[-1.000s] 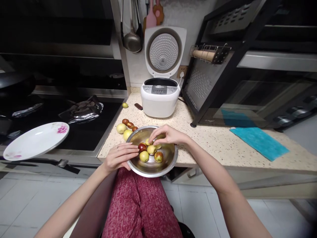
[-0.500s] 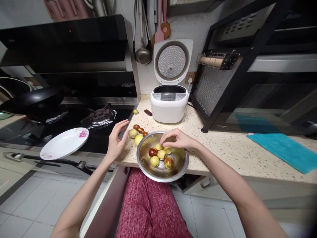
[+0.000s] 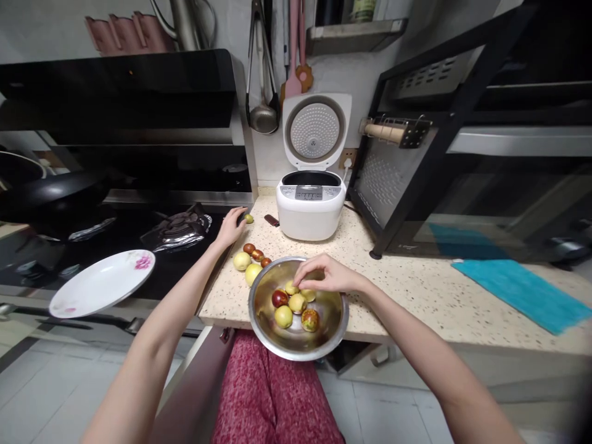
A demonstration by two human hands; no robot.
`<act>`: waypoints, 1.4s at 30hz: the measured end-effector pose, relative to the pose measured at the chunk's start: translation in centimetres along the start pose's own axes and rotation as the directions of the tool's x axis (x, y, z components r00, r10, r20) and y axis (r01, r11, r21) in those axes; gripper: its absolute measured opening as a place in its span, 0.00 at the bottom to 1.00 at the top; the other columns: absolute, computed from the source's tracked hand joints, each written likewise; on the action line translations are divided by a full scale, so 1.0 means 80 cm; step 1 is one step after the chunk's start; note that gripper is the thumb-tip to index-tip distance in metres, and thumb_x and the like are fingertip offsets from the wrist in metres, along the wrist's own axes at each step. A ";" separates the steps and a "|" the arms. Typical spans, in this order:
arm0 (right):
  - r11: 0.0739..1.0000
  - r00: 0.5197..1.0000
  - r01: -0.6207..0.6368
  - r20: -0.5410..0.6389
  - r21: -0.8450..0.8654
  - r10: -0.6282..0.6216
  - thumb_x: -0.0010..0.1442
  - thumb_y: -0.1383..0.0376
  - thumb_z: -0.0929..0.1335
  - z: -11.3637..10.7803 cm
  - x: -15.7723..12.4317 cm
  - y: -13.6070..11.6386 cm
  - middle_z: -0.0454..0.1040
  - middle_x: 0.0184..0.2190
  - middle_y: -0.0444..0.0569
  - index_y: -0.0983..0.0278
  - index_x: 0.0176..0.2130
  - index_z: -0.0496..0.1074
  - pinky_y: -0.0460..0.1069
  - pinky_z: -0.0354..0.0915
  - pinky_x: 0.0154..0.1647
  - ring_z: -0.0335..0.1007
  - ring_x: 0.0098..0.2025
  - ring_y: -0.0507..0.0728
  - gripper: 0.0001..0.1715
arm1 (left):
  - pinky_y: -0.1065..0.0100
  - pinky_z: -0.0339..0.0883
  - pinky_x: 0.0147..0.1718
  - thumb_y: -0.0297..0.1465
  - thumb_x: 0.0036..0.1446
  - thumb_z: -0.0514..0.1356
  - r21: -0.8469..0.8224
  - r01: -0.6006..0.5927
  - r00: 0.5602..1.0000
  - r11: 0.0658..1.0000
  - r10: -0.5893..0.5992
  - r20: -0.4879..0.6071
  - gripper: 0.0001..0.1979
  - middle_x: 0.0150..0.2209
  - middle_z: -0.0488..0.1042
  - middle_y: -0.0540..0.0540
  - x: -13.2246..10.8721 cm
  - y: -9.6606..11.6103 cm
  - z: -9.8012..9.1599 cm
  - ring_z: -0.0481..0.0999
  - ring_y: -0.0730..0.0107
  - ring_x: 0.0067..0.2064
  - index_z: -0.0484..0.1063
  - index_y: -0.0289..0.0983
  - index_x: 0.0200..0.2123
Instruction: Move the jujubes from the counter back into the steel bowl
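A steel bowl (image 3: pixel 296 345) holding several small green and red fruits sits at the counter's near edge, over my lap. My right hand (image 3: pixel 324 275) hovers over the bowl, its fingertips pinched on a piece of fruit (image 3: pixel 306 293) at the back of the pile. My left hand (image 3: pixel 232 225) is stretched far out along the counter's left edge, fingers curled around a small green fruit (image 3: pixel 249 218). Whether it grips that fruit is not clear. More fruits (image 3: pixel 250 262) lie on the counter just behind the bowl.
A white rice cooker (image 3: pixel 311 206) with its lid up stands at the back. A dark pit-like piece (image 3: pixel 272 220) lies beside it. A black rack (image 3: pixel 416 154) fills the right. A teal cloth (image 3: pixel 522 290) lies right. A white plate (image 3: pixel 102 282) rests on the black stove.
My left hand has left the bowl's rim and reached forward to the lone green fruit at the back left. My right hand has stayed over the bowl. My view has tilted up.
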State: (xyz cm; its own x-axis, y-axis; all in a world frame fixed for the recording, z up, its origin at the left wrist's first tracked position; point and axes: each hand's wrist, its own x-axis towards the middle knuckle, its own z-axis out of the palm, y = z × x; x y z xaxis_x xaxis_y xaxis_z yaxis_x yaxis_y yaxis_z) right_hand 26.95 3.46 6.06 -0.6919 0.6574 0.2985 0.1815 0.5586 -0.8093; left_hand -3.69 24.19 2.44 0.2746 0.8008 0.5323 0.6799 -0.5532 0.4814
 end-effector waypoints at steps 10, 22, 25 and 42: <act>1.000 1.000 -0.013 -0.019 0.012 0.013 0.63 0.62 0.75 0.000 0.000 -0.003 0.85 0.40 0.53 0.65 0.41 0.84 0.53 0.75 0.48 0.81 0.42 0.56 0.09 | 0.47 0.67 0.62 0.36 0.62 0.58 -0.012 -0.056 0.990 0.998 0.057 0.131 0.17 0.57 0.69 0.38 0.015 -0.052 0.033 0.72 0.50 0.59 0.75 0.37 0.52; 1.000 0.999 -0.023 -0.045 -0.021 0.022 0.64 0.61 0.74 0.000 0.001 0.002 0.85 0.39 0.54 0.66 0.40 0.84 0.52 0.74 0.47 0.81 0.41 0.56 0.10 | 0.50 0.69 0.57 0.30 0.62 0.57 0.034 -0.124 0.990 0.992 0.121 0.078 0.09 0.49 0.72 0.40 0.007 -0.024 0.017 0.72 0.53 0.51 0.74 0.37 0.44; 1.000 0.999 -0.024 -0.047 -0.006 0.024 0.63 0.61 0.74 0.001 0.001 0.001 0.85 0.39 0.53 0.66 0.40 0.84 0.52 0.75 0.47 0.81 0.41 0.56 0.10 | 0.54 0.72 0.54 0.32 0.64 0.58 -0.047 -0.171 0.984 0.984 0.169 -0.059 0.11 0.50 0.73 0.40 0.002 0.011 -0.008 0.74 0.56 0.50 0.74 0.37 0.47; 0.991 0.975 0.032 -0.214 -0.129 -0.059 0.64 0.60 0.73 0.004 0.003 0.014 0.84 0.34 0.51 0.65 0.36 0.84 0.49 0.71 0.38 0.78 0.34 0.55 0.11 | 0.56 0.80 0.50 0.34 0.62 0.69 -0.560 -0.464 0.778 0.686 0.618 0.113 0.13 0.47 0.82 0.40 -0.104 0.168 -0.030 0.83 0.60 0.48 0.82 0.42 0.50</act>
State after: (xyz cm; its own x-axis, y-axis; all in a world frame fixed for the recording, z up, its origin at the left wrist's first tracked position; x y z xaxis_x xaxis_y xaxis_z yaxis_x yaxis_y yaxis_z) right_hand 26.76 4.12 5.08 -0.5358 0.7161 0.4474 0.2482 0.6400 -0.7272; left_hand 1.49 9.51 6.14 0.7111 0.3068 0.6326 -0.0417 -0.8798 0.4736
